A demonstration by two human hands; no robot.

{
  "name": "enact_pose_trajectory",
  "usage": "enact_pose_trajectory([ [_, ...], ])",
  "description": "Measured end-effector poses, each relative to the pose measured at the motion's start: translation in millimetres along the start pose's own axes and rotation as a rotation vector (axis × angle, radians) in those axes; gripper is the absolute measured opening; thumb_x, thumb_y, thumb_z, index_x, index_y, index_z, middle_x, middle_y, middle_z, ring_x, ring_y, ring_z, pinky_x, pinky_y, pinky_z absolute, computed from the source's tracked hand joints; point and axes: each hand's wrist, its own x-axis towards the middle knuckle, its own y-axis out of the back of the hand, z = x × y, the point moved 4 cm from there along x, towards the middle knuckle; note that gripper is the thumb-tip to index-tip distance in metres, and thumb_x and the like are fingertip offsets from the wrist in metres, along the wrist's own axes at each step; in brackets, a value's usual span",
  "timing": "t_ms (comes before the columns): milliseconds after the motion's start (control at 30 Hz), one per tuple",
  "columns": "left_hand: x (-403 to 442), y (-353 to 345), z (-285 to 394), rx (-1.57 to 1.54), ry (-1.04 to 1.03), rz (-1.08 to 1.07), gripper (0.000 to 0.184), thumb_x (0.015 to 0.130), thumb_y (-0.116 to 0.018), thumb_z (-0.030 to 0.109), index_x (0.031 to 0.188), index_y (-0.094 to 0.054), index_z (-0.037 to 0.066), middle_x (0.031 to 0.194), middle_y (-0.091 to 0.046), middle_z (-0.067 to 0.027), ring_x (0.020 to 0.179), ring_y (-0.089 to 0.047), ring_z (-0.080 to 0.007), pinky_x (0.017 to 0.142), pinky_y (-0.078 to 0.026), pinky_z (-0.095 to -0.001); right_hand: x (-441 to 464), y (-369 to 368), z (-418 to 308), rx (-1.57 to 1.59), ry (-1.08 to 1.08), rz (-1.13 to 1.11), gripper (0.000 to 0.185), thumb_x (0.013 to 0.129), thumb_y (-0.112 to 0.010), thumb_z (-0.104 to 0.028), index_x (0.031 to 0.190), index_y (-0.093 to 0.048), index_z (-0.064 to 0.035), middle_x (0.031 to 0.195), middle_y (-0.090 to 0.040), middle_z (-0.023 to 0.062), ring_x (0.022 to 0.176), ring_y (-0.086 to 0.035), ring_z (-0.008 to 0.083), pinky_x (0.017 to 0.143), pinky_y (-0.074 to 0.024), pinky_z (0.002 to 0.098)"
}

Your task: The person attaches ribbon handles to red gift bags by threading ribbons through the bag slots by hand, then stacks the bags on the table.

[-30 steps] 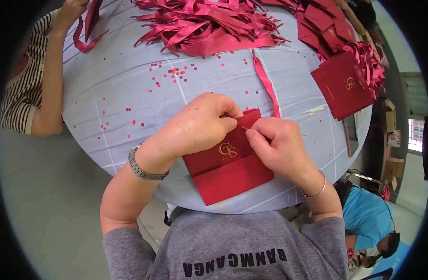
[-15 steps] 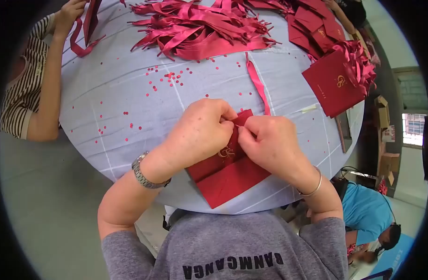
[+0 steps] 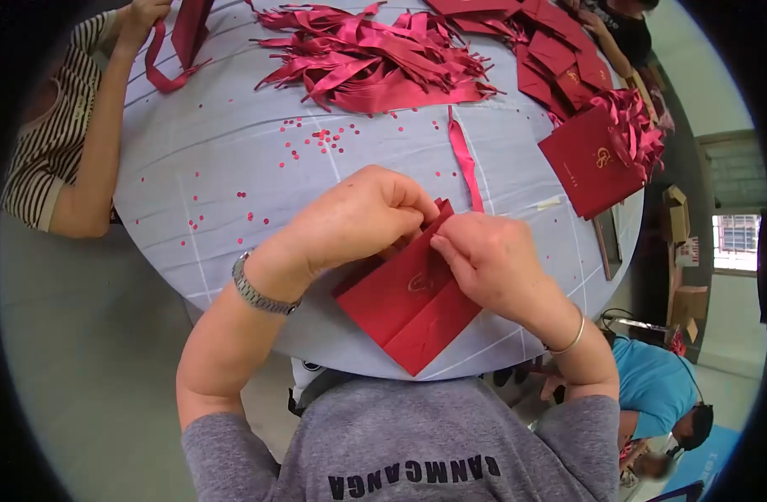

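**Red paper bag (image 3: pixel 392 301), top rim partly covered by both hands**

The left hand (image 3: pixel 363 213) curls over the rim, tips hidden; what it grips, I cannot tell. The right hand (image 3: pixel 492 259) pinches the rim. Gold lettering (image 3: pixel 419 283) looks faint. A ribbon's (image 3: pixel 462 155) lower end disappears at the right hand. The bag's lowest corner reaches the table's (image 3: pixel 262 197) near edge; dot-scattered cloth leaves room leftward.

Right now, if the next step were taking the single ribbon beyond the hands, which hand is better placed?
Probably the right hand: the ribbon lies just beyond it. The left hand is farther away, with fingers at the edge of the red bag.
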Motion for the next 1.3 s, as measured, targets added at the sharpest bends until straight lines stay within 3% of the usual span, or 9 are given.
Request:
enact_pose_trajectory([
  [100,5.4,-1.9,-5.8,0.382,-0.326,0.101,0.016,0.084,-0.057,0.000,0.096,-0.067,-0.004,0.086,-0.071,-0.0087,0.078,-0.064,-0.0124,0.067,-0.051,-0.0288,-6.4,-9.9,3.6,0.022,0.048,0.111,0.008,0.083,-0.066,-0.014,0.081,-0.061,-0.0075,0.073,-0.062,0.0112,0.063,-0.061,0.0322,0.055,-0.0471,0.0413],
  [233,10.9,-5.7,-12.0,0.556,-0.386,0.145,0.016,0.081,-0.059,-0.001,0.094,-0.067,-0.003,0.086,-0.070,-0.0144,0.077,-0.065,-0.0144,0.066,-0.051,-0.0306,-10.6,-19.8,6.5,0.023,0.019,0.141,0.008,0.082,-0.067,-0.013,0.080,-0.061,-0.0075,0.073,-0.062,0.0103,0.063,-0.061,0.0311,0.055,-0.0471,0.0403],
  [500,10.1,-13.8,-7.2,0.750,-0.552,0.173,0.009,0.081,-0.058,0.002,0.089,-0.062,-0.002,0.083,-0.063,-0.0193,0.080,-0.061,-0.0379,0.070,-0.049,-0.0419,-5.4,10.9,13.3,0.115,0.018,0.158,0.007,0.082,-0.066,-0.010,0.088,-0.064,-0.0063,0.077,-0.062,0.0108,0.069,-0.062,0.0305,0.059,-0.0480,0.0382],
  [600,10.7,-14.7,-9.5,0.757,-0.573,0.167,0.009,0.082,-0.057,0.002,0.090,-0.060,-0.001,0.086,-0.062,-0.0194,0.083,-0.060,-0.0389,0.070,-0.048,-0.0438,7.9,16.1,27.2,0.187,0.001,0.185,0.011,0.082,-0.066,-0.006,0.093,-0.065,-0.0058,0.085,-0.060,0.0105,0.076,-0.062,0.0261,0.064,-0.0480,0.0345],
  [667,9.8,-15.3,-9.4,0.790,-0.615,0.185,0.008,0.082,-0.057,0.002,0.089,-0.060,-0.001,0.085,-0.061,-0.0189,0.082,-0.060,-0.0390,0.069,-0.048,-0.0442,17.5,7.0,35.3,0.488,0.058,-0.012,0.011,0.081,-0.066,-0.004,0.092,-0.064,-0.0046,0.086,-0.057,0.0074,0.080,-0.059,0.0220,0.069,-0.0470,0.0319],
  [933,6.3,-6.2,-8.0,0.997,-0.593,0.305,0.006,0.081,-0.056,0.001,0.086,-0.057,0.003,0.083,-0.057,-0.0170,0.079,-0.059,-0.0386,0.065,-0.049,-0.0440,26.3,7.6,38.8,0.496,0.183,-0.070,0.007,0.081,-0.064,0.001,0.085,-0.059,-0.0011,0.089,-0.053,0.0070,0.082,-0.053,0.0213,0.073,-0.0449,0.0312],
  [1100,-11.9,50.3,2.5,1.220,-0.538,0.886,0.014,0.075,-0.052,-0.006,0.086,-0.054,0.003,0.091,-0.059,-0.0161,0.079,-0.062,-0.0387,0.065,-0.050,-0.0464,17.1,3.7,57.5,0.474,0.095,-0.109,0.005,0.083,-0.062,0.000,0.085,-0.057,-0.0001,0.091,-0.053,0.0079,0.083,-0.053,0.0215,0.074,-0.0447,0.0313],
  [1200,-16.9,52.7,5.5,1.306,-0.376,0.966,0.019,0.078,-0.052,-0.005,0.094,-0.057,0.002,0.092,-0.059,-0.0166,0.080,-0.062,-0.0379,0.066,-0.050,-0.0458,16.0,-0.9,60.7,0.510,0.088,-0.129,0.006,0.085,-0.059,0.001,0.091,-0.060,0.0003,0.093,-0.054,0.0085,0.085,-0.054,0.0212,0.076,-0.0449,0.0297],
  [1300,-42.2,41.7,21.1,1.200,-0.521,1.130,0.021,0.081,-0.055,-0.002,0.100,-0.061,0.002,0.091,-0.060,-0.0163,0.080,-0.061,-0.0371,0.068,-0.049,-0.0454,10.4,3.9,66.9,0.723,-0.113,0.026,0.016,0.086,-0.055,0.004,0.099,-0.063,-0.0003,0.097,-0.056,0.0094,0.090,-0.056,0.0215,0.080,-0.0448,0.0279],
])
